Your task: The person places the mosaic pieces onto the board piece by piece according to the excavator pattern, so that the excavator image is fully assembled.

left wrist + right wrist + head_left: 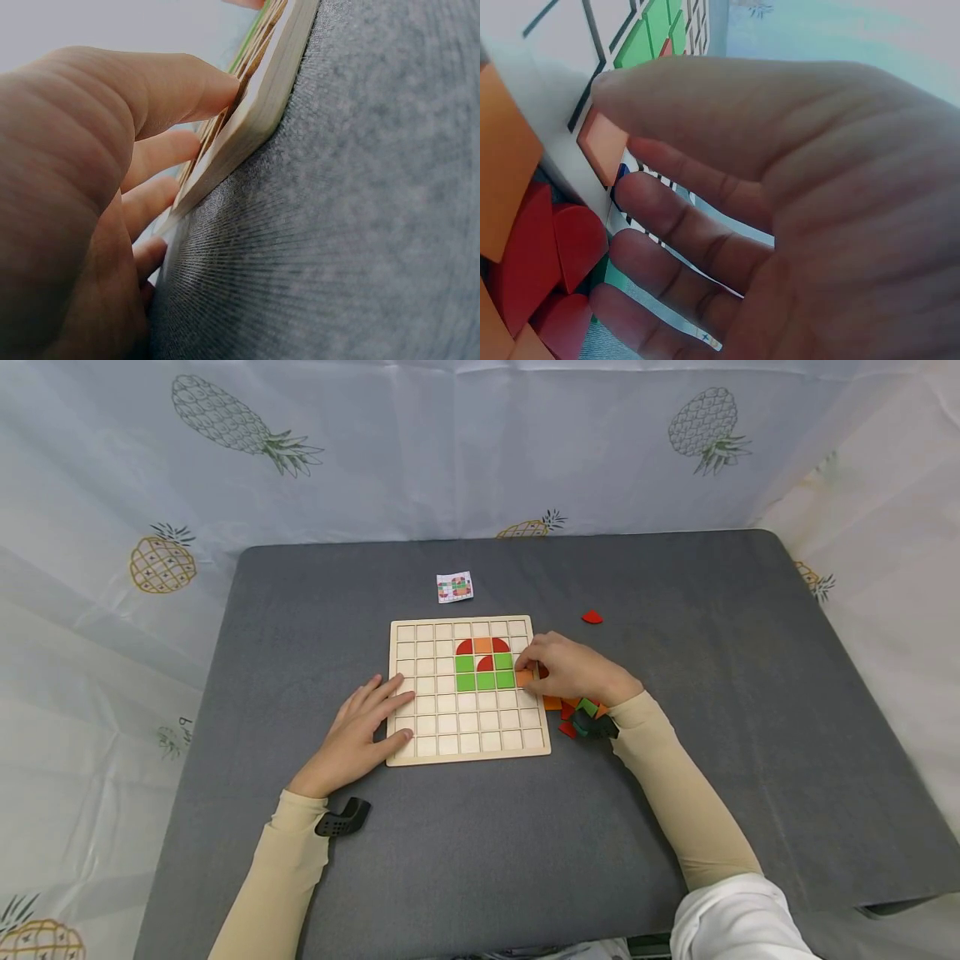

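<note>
A pale wooden grid board lies flat on the table. Red quarter-round tiles, green square tiles and an orange square tile fill several of its cells. At the board's right side, my right hand has thumb and index finger at the edges of another orange square tile, which lies in or over a cell beside the green row. The other right fingers are curved and hold nothing. My left hand rests with spread fingers on the board's left edge, its thumb touching the rim.
A small printed pattern card lies behind the board. One loose red tile is at the back right. Loose orange, red and green tiles are heaped beside the board's right edge, partly under my right wrist. The grey table extends all round.
</note>
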Demonstrator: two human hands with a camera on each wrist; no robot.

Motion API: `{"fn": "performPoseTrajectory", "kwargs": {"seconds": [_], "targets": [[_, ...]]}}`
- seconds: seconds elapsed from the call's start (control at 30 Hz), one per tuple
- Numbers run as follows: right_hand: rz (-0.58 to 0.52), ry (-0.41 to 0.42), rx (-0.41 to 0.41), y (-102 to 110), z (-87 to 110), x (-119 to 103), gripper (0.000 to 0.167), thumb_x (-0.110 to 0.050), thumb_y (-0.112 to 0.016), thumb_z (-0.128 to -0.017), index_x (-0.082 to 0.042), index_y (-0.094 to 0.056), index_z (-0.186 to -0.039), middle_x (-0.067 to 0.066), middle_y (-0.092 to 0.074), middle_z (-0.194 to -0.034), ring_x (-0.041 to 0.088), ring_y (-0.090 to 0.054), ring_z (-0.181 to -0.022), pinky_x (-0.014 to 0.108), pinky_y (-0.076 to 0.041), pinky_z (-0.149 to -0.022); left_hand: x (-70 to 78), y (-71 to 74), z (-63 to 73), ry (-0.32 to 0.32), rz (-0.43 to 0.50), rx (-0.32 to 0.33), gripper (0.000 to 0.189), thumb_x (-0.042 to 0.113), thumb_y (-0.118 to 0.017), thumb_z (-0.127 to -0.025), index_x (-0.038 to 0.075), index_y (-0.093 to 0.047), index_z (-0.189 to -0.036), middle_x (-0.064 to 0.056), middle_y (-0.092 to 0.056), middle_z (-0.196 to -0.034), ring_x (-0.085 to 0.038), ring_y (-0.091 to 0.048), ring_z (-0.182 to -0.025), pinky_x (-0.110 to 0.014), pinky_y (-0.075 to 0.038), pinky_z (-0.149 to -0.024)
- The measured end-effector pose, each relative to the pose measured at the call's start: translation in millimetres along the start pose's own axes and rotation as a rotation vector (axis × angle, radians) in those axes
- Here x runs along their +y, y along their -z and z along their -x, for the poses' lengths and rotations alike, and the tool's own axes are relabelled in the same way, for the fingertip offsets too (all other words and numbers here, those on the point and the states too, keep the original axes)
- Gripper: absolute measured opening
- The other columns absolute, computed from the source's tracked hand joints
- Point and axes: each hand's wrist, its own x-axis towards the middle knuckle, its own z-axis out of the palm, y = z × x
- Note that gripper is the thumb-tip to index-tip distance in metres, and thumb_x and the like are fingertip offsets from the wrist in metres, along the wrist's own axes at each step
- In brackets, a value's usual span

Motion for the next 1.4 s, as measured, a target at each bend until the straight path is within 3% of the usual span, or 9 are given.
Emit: {"fn": "performPoseTrajectory", "kwargs": {"seconds": [0.17,0.4,0.83,1.13,1.4], "targets": [[-0.011,-0.011,0.006,0.8,0.2,0.8,0.024,-0.021,-0.070,-0.095,-0.012,-0.073,-0.117,0.004,-0.064,-0.106,0.021,-0.051,-0.097,0.032,-0.047,-0.079,0.5,0.6,0.1,-0.002,-0.004,-0.001,0.060,0.032,-0.066,-0.098,0.020,-0.046,-0.154,-0.005,-0.024,-0.170,-0.034,-0.009,-0.159,-0.063,-0.005,-0.125],[0.039,-0.063,0.121,1.8,-0.5,3.3,0.030,-0.015,-0.064,-0.098,-0.014,-0.071,-0.127,0.006,-0.061,-0.107,0.022,-0.048,-0.093,0.034,-0.043,-0.074,1.7,1.0,0.4,-0.003,0.000,0.001,0.060,0.031,-0.066,-0.098,0.019,-0.047,-0.153,-0.006,-0.025,-0.169,-0.035,-0.009,-0.159,-0.064,-0.004,-0.124],[0.037,-0.086,0.111,-2.4,-3.6,6.9,0.029,-0.021,-0.067,-0.097,-0.015,-0.072,-0.126,0.004,-0.059,-0.102,0.021,-0.046,-0.096,0.033,-0.042,-0.074,0.2,0.5,-0.1,-0.001,0.001,-0.001,0.059,0.032,-0.065,-0.099,0.020,-0.046,-0.154,-0.005,-0.024,-0.170,-0.034,-0.008,-0.159,-0.064,-0.004,-0.124],[0.032,-0.102,0.129,-2.1,-4.7,7.1,0.031,-0.023,-0.065,-0.098,-0.012,-0.070,-0.126,0.007,-0.063,-0.113,0.023,-0.048,-0.099,0.035,-0.045,-0.079,1.3,0.9,0.4,0.002,0.001,-0.002,0.059,0.031,-0.066,-0.099,0.019,-0.046,-0.153,-0.006,-0.025,-0.170,-0.034,-0.009,-0.159,-0.064,-0.004,-0.124],[0.038,-0.095,0.134,-3.8,-6.2,9.0,0.028,-0.023,-0.066,-0.098,-0.012,-0.071,-0.124,0.007,-0.063,-0.113,0.023,-0.048,-0.099,0.035,-0.045,-0.077,1.2,1.3,0.2,-0.002,-0.003,-0.002,0.059,0.032,-0.065,-0.099,0.019,-0.046,-0.153,-0.006,-0.025,-0.169,-0.034,-0.010,-0.159,-0.064,-0.005,-0.124]]}}
